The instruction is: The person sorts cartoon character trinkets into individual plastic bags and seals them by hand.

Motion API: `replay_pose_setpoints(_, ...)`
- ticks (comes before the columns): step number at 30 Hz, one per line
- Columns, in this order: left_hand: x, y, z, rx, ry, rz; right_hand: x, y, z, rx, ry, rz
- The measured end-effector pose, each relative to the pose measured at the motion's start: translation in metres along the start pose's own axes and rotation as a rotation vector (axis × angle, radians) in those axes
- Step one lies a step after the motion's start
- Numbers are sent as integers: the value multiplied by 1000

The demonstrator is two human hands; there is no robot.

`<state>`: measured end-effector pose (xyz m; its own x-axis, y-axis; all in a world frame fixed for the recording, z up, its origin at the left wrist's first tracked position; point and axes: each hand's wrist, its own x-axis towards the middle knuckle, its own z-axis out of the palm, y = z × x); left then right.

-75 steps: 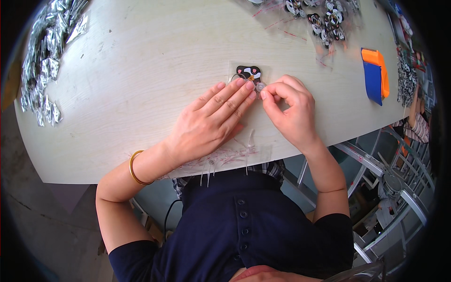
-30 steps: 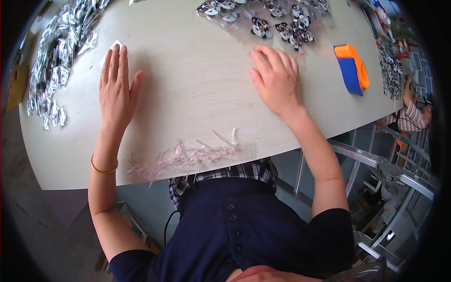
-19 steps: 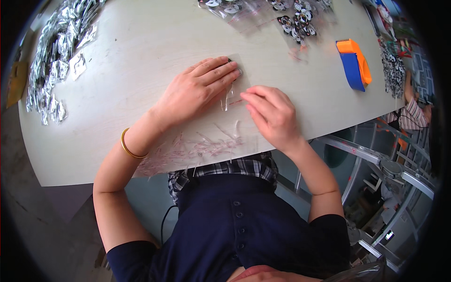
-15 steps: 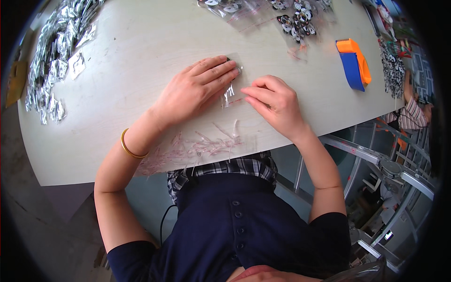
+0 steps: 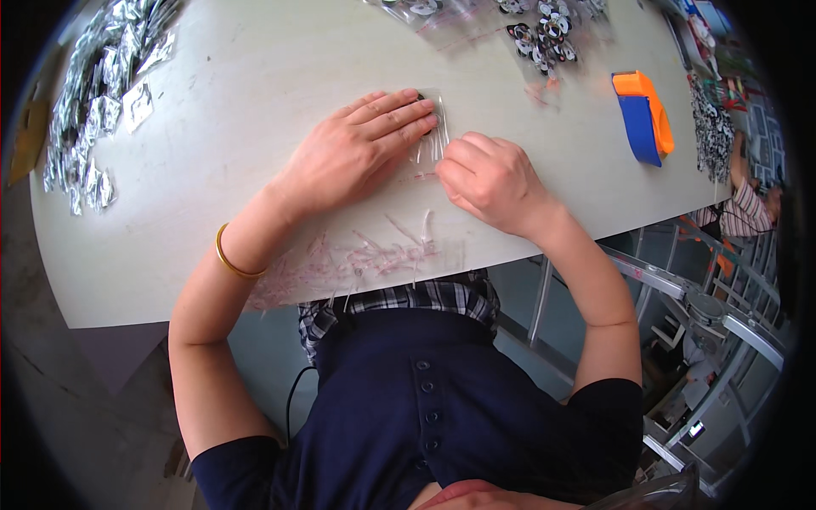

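We see L hand (image 5: 361, 143) flat on clear pouch (image 5: 430, 153), in from near edge of table (image 5: 161, 255); R hand (image 5: 489, 177) now curled tighter alongside — hold unclear — pouch-edge work prob. mid-step.

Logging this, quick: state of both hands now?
Left hand: open, flat on a clear bag.
Right hand: closed beside the bag; any hold is hidden.

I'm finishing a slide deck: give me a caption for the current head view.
Left hand flat over a clear bag, right hand curled beside it.
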<state>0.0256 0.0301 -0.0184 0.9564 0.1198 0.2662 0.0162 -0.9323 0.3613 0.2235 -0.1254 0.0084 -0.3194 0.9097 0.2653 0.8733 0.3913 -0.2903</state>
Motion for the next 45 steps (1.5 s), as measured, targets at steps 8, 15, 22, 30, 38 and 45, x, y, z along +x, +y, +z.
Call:
replay_pose_setpoints(8, 1, -1, 2, -2, 5, 21, -45, -62, 1, 201, 31, 97)
replay_pose_setpoints(15, -3, -4, 2, -14, 15, 31, -46, -44, -30, 491, -68, 227)
replay_pose_setpoints(22, -6, 0, -18, -147, 116, 74, -21, -3, -10, 203, 118, 232)
replay_pose_setpoints(30, -27, 28, -15, -59, 110, 63, -15, 3, 4, 71, 126, 68)
replay_pose_setpoints(38, -18, 23, -7, -52, 210, -21, -7, -1, 1, 231, 328, 230)
replay_pose_setpoints(45, -13, 26, -8, -128, 194, -144, -12, 9, 8, 276, 203, 225)
